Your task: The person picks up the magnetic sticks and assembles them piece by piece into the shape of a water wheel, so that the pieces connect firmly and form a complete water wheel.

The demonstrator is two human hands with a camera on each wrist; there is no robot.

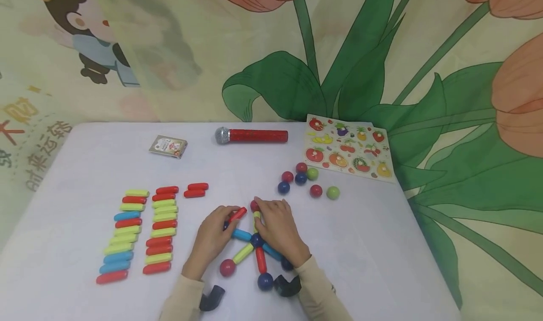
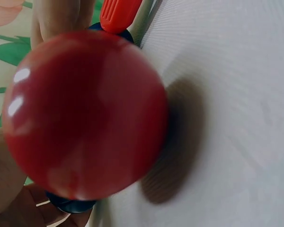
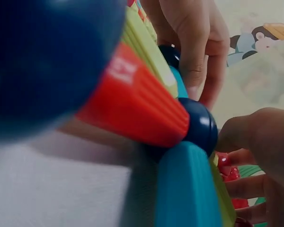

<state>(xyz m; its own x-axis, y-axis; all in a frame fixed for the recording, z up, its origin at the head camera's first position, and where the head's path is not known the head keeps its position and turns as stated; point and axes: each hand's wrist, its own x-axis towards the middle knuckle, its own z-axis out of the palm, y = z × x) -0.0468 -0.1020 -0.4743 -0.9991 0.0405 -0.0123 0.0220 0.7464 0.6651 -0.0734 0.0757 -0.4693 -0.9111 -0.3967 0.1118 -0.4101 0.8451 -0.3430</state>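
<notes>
A star-shaped build of magnetic sticks and balls lies before me, its sticks spreading from a central blue ball (image 1: 256, 240). My left hand (image 1: 213, 235) pinches a red stick (image 1: 238, 214) by the blue ball at the end of the upper-left blue stick (image 1: 242, 234). At the top arm, my right hand (image 1: 280, 226) holds the red ball (image 1: 254, 205) above a yellow-green stick (image 1: 257, 216). Another red ball (image 2: 85, 113) fills much of the left wrist view. Close to the right wrist camera are a red stick (image 3: 137, 99) and a large blue ball (image 3: 47, 61).
Two columns of loose sticks (image 1: 123, 237) lie on the left, with two red sticks (image 1: 194, 193) beside them. Several loose balls (image 1: 301, 178) sit back right, near a fruit-picture sheet (image 1: 348, 146). A red microphone (image 1: 259, 135) and a small card box (image 1: 168, 146) lie behind.
</notes>
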